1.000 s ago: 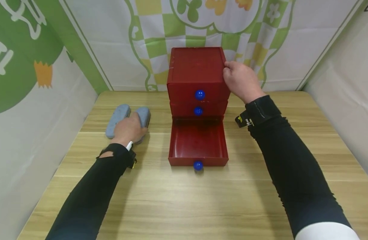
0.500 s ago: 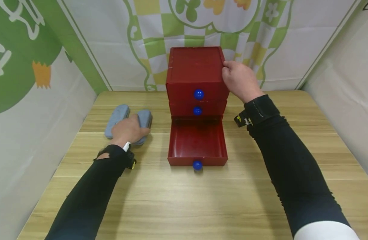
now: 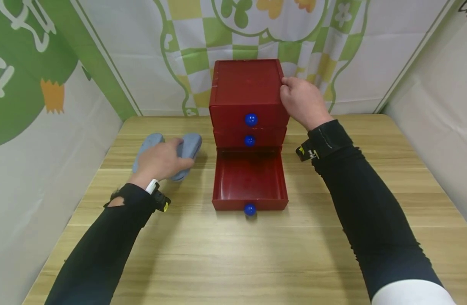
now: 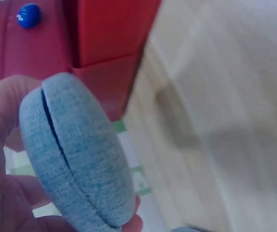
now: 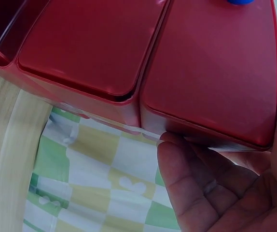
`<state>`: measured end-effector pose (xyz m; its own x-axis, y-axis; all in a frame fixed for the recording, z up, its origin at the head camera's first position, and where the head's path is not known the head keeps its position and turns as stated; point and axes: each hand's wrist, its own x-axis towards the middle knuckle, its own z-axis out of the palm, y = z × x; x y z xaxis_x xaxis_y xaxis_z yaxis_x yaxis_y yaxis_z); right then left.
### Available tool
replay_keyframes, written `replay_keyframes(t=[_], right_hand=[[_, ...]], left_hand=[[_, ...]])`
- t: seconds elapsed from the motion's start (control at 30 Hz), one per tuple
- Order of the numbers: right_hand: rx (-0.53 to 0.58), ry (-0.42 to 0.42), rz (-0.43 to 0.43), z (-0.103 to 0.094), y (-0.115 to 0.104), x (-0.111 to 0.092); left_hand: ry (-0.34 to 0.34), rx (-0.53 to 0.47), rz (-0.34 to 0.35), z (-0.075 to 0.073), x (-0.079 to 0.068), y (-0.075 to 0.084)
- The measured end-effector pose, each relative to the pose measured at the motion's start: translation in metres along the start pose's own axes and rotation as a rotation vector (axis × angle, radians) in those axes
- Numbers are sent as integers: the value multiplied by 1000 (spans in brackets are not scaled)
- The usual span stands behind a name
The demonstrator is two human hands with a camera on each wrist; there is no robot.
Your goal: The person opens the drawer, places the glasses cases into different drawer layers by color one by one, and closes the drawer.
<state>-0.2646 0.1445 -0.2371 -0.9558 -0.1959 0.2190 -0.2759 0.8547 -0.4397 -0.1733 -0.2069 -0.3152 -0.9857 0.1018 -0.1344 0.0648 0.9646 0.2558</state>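
Observation:
My left hand [image 3: 159, 161] grips a blue-grey, fabric-covered glasses case [image 3: 190, 147]. In the left wrist view the case [image 4: 83, 150] is held between thumb and fingers, its dark seam facing the camera, apart from the table. A second similar case [image 3: 149, 140] lies on the table, partly hidden behind the hand. A red drawer cabinet [image 3: 246, 82] stands at the middle back. Its bottom drawer [image 3: 252, 205] is pulled out and holds nothing; the two upper drawers are closed. My right hand [image 3: 304, 103] holds the cabinet's upper right edge, the fingers [image 5: 177, 179] against its side.
Round blue knobs [image 3: 251, 119] sit on the drawer fronts. The wooden table [image 3: 233, 258] extends in front of the cabinet and to both sides. Patterned cloth [image 3: 195, 38] hangs close behind, with more fabric walls at left and right.
The left hand has lifted the nearer glasses case off the table and moved it slightly right, towards the cabinet. The right hand keeps its hold, and the drawers have not moved.

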Motion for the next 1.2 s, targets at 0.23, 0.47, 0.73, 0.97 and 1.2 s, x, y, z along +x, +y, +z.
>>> replay_keyframes(t=[0.23, 0.47, 0.73, 0.97, 1.2], right_hand=[[-3, 11, -6, 0, 0, -1], [-4, 11, -9, 0, -1, -2], [-6, 13, -7, 0, -1, -1], [-2, 12, 2, 1, -2, 0], [4, 12, 15, 0, -1, -1]], left_hand=[[-45, -4, 78, -17, -13, 13], [-70, -5, 141, -26, -20, 23], [-84, 22, 223, -30, -25, 40], [-117, 12, 330, -22, -24, 68], [-131, 66, 354, -4, -13, 99]])
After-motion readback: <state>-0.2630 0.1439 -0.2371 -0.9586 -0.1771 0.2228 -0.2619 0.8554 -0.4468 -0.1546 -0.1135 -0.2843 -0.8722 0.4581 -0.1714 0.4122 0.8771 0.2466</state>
